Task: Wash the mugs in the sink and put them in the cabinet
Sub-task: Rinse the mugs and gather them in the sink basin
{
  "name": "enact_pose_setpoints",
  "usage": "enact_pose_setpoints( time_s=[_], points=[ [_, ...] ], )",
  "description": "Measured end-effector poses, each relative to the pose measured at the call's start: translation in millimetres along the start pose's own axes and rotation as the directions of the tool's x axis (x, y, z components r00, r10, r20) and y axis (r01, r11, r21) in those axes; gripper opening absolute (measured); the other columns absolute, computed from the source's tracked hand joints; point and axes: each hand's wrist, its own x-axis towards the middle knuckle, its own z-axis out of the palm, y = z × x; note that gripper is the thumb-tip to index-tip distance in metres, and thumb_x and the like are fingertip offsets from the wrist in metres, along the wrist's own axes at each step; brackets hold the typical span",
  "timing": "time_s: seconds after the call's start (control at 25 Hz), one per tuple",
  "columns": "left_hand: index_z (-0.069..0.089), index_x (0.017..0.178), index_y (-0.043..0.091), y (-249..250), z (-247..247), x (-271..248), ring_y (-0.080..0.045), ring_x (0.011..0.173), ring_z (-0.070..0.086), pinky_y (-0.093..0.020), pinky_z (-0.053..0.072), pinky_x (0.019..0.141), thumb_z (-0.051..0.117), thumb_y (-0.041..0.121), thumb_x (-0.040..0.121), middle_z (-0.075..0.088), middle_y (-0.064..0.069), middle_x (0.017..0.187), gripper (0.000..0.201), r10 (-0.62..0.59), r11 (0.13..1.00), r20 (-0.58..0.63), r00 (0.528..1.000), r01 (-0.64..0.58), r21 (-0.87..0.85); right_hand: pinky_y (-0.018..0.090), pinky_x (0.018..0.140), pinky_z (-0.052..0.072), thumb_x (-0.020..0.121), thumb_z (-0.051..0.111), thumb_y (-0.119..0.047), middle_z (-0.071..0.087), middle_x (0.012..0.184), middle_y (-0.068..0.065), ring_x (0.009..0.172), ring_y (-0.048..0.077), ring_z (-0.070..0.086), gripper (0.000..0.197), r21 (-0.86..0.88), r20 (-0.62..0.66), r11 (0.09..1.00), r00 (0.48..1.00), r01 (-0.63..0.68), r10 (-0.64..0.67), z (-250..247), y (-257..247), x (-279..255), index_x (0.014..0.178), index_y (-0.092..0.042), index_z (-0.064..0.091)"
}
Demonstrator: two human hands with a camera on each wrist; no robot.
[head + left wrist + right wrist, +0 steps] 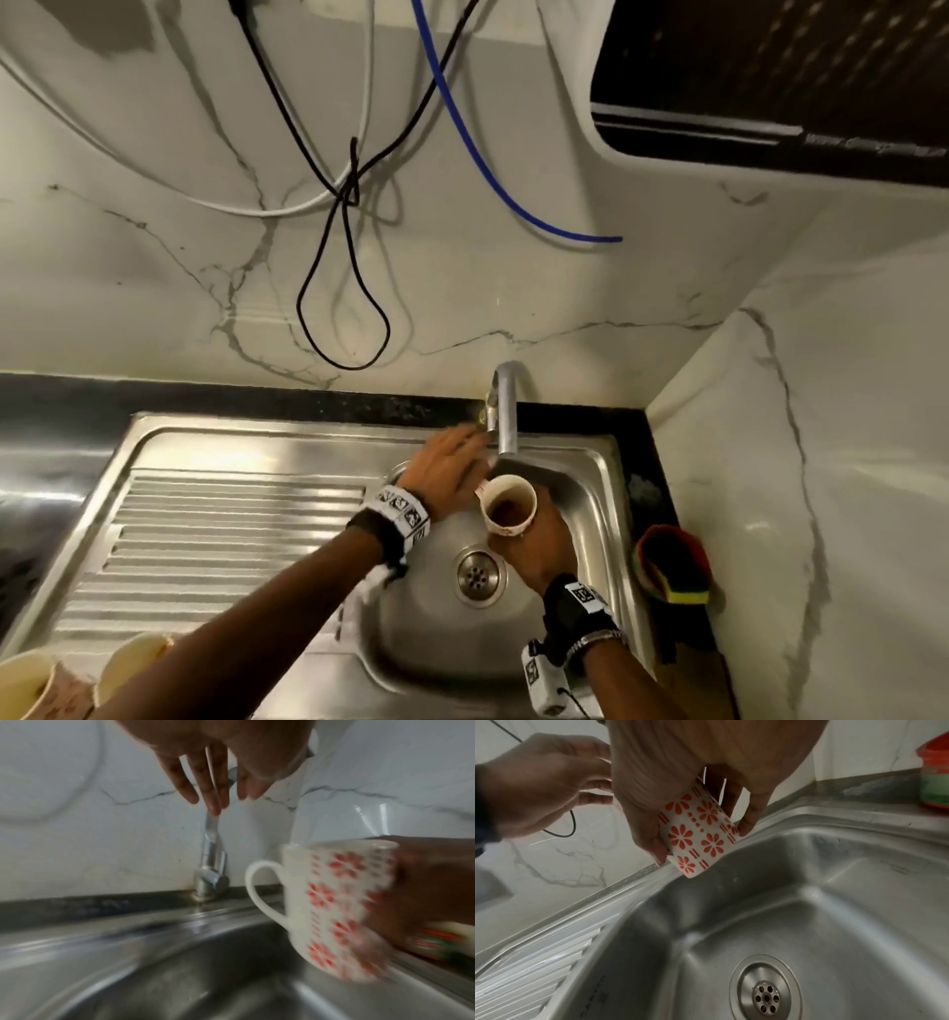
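Your right hand has its grip closed round the body of the mug, thumb on one side and fingers on the other, the handle left free. You hold the mug above the sink, over the basin's far right part, at about 1 o'clock from the drain. Its mouth faces up and its long axis stands close to upright, tilted slightly. A brown residue shows inside.

Your left hand holds nothing; the fingers are extended and slightly spread, reaching toward the tap. In the left wrist view the fingertips sit just in front of the tap's stem; contact cannot be confirmed. The tap lies at 12 o'clock from the mug, its spout end just beyond the mug's rim. Your left hand is the nearer one to the tap's lever. No water is seen running.

Judgement: the coming move turns on bringing the mug's mouth beneath the spout.

Materials: the mug is glazed white ceramic, cylindrical, with red flower print and a loop handle, likely slick when wet. The sink is brushed steel with a ribbed drainboard at 9 o'clock. Two more mugs stand at 7 o'clock. A striped scrub pad rests on the counter at 3 o'clock.
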Motion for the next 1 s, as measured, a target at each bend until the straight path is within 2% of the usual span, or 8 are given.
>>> enact_pose_setpoints(
  time_s=[0.08, 0.16, 0.24, 0.32, 0.4, 0.56, 0.76, 1.0],
  points=[
    [0.062, 0.118, 0.016, -10, -7, 43, -0.035, 0.102, 0.064, -0.042, 0.049, 0.084, 0.054, 0.024, 0.092, 0.065, -0.01, 0.117, 0.028, -0.094, 0.992, 0.04, 0.995, 0.09, 0.09, 0.011, 0.068, 0.044, 0.065, 0.086, -0.03, 0.069, 0.101, -0.019, 0.095, 0.006, 0.067, 0.06, -0.001, 0.011, 1.0, 1.0, -0.01, 0.01, 1, 8, 13, 0.113, -0.039, 0.052],
    [0.06, 0.127, 0.012, -16, -9, 77, -0.036, 0.111, 0.061, -0.042, 0.046, 0.091, 0.058, 0.021, 0.092, 0.063, -0.012, 0.126, 0.036, -0.136, 0.981, 0.196, 0.971, 0.103, 0.167, 0.016, 0.072, 0.048, 0.064, 0.084, -0.033, 0.068, 0.105, -0.019, 0.098, 0.006, 0.067, 0.059, -0.003, 0.021, 1.0, 1.0, 0.01, -0.01, 6, 16, 24, 0.115, -0.039, 0.054],
    [0.06, 0.129, 0.007, -11, -3, 101, -0.037, 0.116, 0.06, -0.043, 0.047, 0.094, 0.058, 0.019, 0.096, 0.063, -0.015, 0.13, 0.035, -0.214, 0.968, 0.341, 0.915, 0.152, 0.2, 0.026, 0.078, 0.053, 0.064, 0.084, -0.038, 0.066, 0.11, -0.016, 0.1, 0.009, 0.065, 0.059, -0.024, 0.015, 0.999, 0.999, 0.043, -0.042, 11, 21, 32, 0.116, -0.039, 0.054],
    [0.063, 0.121, 0.004, -6, 8, 113, -0.039, 0.108, 0.065, -0.043, 0.052, 0.09, 0.055, 0.023, 0.101, 0.069, -0.016, 0.119, 0.029, -0.311, 0.949, 0.44, 0.843, 0.249, 0.194, 0.031, 0.081, 0.055, 0.065, 0.085, -0.043, 0.066, 0.112, -0.015, 0.1, 0.01, 0.064, 0.06, -0.017, 0.022, 0.998, 0.998, 0.057, -0.057, 17, 29, 35, 0.116, -0.039, 0.054],
    [0.065, 0.114, 0.004, -7, 16, 120, -0.037, 0.1, 0.067, -0.042, 0.054, 0.086, 0.053, 0.027, 0.102, 0.072, -0.015, 0.112, 0.028, -0.342, 0.938, 0.458, 0.82, 0.266, 0.222, 0.028, 0.078, 0.053, 0.067, 0.086, -0.045, 0.065, 0.109, -0.017, 0.098, 0.009, 0.064, 0.058, -0.021, 0.035, 0.998, 0.998, 0.061, -0.061, 17, 34, 39, 0.116, -0.037, 0.055],
    [0.066, 0.1, 0.008, -18, 21, 115, -0.036, 0.09, 0.068, -0.036, 0.048, 0.071, 0.056, 0.023, 0.097, 0.073, -0.012, 0.101, 0.018, -0.344, 0.932, 0.442, 0.829, 0.243, 0.27, 0.012, 0.07, 0.048, 0.069, 0.087, -0.045, 0.066, 0.106, -0.022, 0.095, -0.001, 0.065, 0.055, 0.031, 0.08, 0.991, 0.988, 0.127, -0.129, 11, 23, 55, 0.116, -0.042, 0.058],
    [0.067, 0.103, 0.002, -21, 14, 104, -0.042, 0.089, 0.067, -0.035, 0.043, 0.069, 0.057, 0.01, 0.094, 0.072, -0.019, 0.1, 0.016, -0.34, 0.935, 0.377, 0.861, 0.267, 0.235, 0.023, 0.072, 0.057, 0.069, 0.083, -0.038, 0.067, 0.107, -0.02, 0.092, -0.001, 0.066, 0.055, 0.036, 0.043, 0.987, 0.987, 0.154, -0.155, 19, 23, 74, 0.117, -0.042, 0.058],
    [0.07, 0.104, 0.007, -25, 21, 108, -0.041, 0.093, 0.068, -0.037, 0.047, 0.072, 0.056, 0.016, 0.095, 0.073, -0.016, 0.101, 0.018, -0.393, 0.915, 0.423, 0.817, 0.3, 0.271, 0.027, 0.067, 0.057, 0.062, 0.078, -0.043, 0.068, 0.097, -0.017, 0.085, 0.002, 0.066, 0.053, -0.019, 0.115, 0.987, 0.981, 0.162, -0.159, 36, 27, 74, 0.112, -0.038, 0.061]
  ],
)
